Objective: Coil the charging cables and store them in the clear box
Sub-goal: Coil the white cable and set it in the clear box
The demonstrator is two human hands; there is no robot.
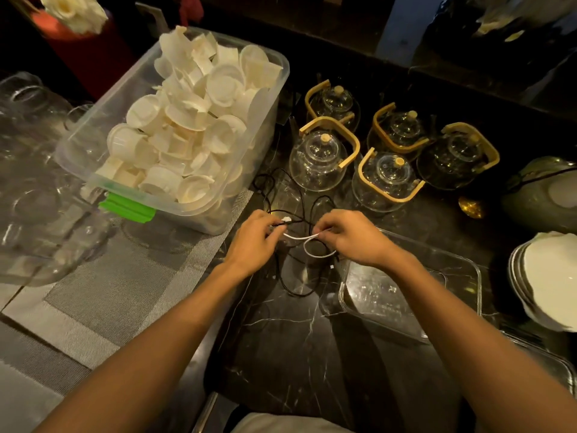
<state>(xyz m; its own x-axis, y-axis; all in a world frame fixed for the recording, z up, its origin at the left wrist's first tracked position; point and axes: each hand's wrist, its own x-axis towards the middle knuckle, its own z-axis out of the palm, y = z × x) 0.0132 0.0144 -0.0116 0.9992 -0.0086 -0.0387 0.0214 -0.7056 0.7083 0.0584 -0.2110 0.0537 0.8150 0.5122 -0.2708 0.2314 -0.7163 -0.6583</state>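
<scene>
Cables not coiled yet, clear box point(352, 285) looks empty.

Head view: the left hand point(254, 242) fingers pinch the white cable point(301, 237) near its plug; the right hand point(352, 237) fingers pinch its other part. It stretches left to right above the worktop point(296, 339), one small loop hanging. Black cables point(290, 198) lie tangled underneath.

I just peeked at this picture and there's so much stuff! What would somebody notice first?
Probably the two hands in the middle, the left hand and right hand, pinching a white cable over tangled black cables on the dark marble counter. Next, the big clear bin heaped with white cups at upper left. Then five glass teapots with wooden handles, upper right.
</scene>
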